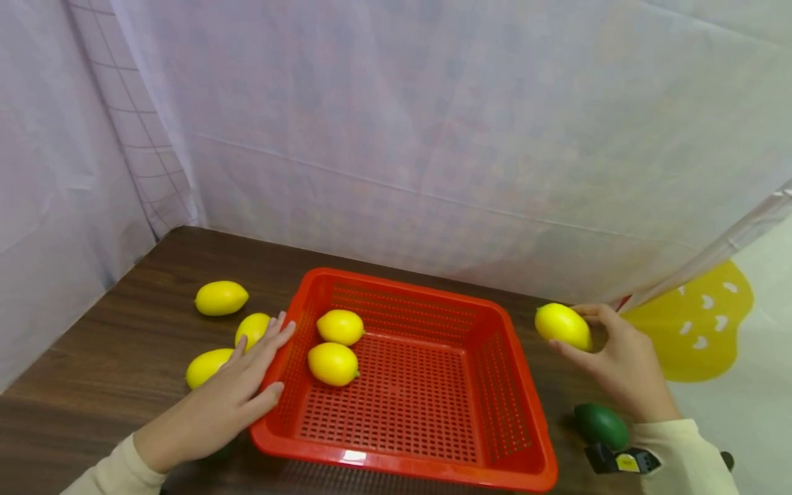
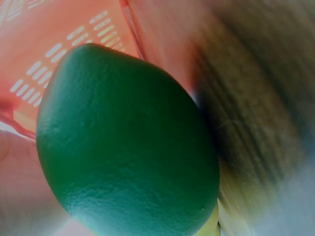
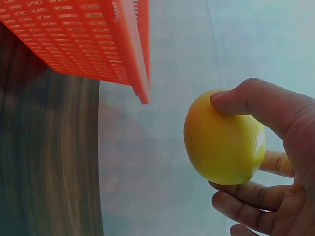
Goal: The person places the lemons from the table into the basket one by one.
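A lemon (image 1: 562, 326) is pinched between the thumb and fingers of my right hand (image 1: 625, 361), off the right side of the red plastic basket (image 1: 396, 474). The right wrist view shows this lemon (image 3: 224, 142) with the thumb on one side and fingertips on the other. My left hand (image 1: 216, 405) lies at the basket's left rim, its fingers extended and thumb spread. Inside the basket, two lemons (image 1: 334, 364) sit at the left. Outside it, several lemons (image 1: 221, 298) lie near the left hand, partly hidden by it. Close to the left wrist is a dark green, smooth fruit (image 2: 128, 142).
Another dark green fruit (image 1: 600, 425) lies below the right wrist on the brown wooden table (image 1: 124, 323). White sheeting (image 1: 402, 137) hangs behind the table. A yellow shape with white marks (image 1: 699, 330) shows beyond its right side.
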Demonstrator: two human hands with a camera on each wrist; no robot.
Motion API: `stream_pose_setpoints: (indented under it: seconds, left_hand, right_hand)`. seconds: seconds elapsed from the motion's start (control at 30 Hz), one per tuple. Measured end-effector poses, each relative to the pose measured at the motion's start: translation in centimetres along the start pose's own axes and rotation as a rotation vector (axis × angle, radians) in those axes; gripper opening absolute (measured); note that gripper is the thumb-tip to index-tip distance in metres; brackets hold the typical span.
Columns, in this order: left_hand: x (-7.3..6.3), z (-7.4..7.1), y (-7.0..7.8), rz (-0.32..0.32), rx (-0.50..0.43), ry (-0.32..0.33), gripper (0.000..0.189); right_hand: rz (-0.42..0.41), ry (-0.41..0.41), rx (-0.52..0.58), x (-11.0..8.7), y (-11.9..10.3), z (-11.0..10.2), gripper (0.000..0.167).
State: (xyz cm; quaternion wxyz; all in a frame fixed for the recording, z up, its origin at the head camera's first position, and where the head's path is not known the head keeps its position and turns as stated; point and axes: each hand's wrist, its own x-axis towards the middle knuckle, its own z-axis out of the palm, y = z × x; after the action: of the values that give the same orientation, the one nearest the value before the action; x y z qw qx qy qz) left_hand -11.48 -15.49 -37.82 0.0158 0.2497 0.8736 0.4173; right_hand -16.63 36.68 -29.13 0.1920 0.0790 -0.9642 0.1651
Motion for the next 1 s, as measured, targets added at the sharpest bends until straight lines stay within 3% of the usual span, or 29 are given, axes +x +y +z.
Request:
stream_pose_setpoints:
  seconds: [0.27, 1.0]
  left_hand:
    - [0.2, 0.2, 0.1, -0.024, -0.001, -0.001, 0.07]
    - [0.1, 0.2, 0.1, -0.021, -0.013, 0.007, 0.07]
  right_hand:
    - [0.045, -0.04, -0.004, 0.2, 0.1, 0.1, 0.064]
    - [-0.029, -0.037, 0.099, 1.9, -3.3, 1.4, 0.061]
